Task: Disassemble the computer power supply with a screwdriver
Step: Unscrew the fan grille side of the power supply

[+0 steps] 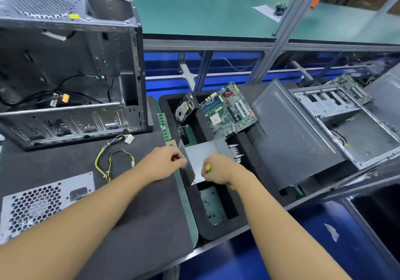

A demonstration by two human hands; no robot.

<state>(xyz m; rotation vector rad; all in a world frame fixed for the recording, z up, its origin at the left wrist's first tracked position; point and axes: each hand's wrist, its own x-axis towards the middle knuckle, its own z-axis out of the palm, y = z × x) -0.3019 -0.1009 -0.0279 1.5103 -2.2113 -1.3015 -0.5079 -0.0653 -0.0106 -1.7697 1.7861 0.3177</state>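
Holding a bent grey sheet-metal cover [200, 157] over the black foam tray [216, 231], the two hands are close together in the middle of the scene. The left hand [163, 164] has its fingers curled together and pinches the left edge of the cover. The right hand [217, 170] is closed around the green-and-yellow-handled screwdriver [208, 167] (only the end of the handle shows, the tip is hidden) and sits at the near right edge of the cover. The silver metal power supply box with a honeycomb grille [32, 206] lies at the near left on the dark grey mat [155, 214], with a bundle of yellow and black cables [110, 167] just beyond it. An open grey computer case [71, 67] stands at the far left. A green motherboard [229, 111] and a black hard drive [186, 108] lean in the far part of the tray.
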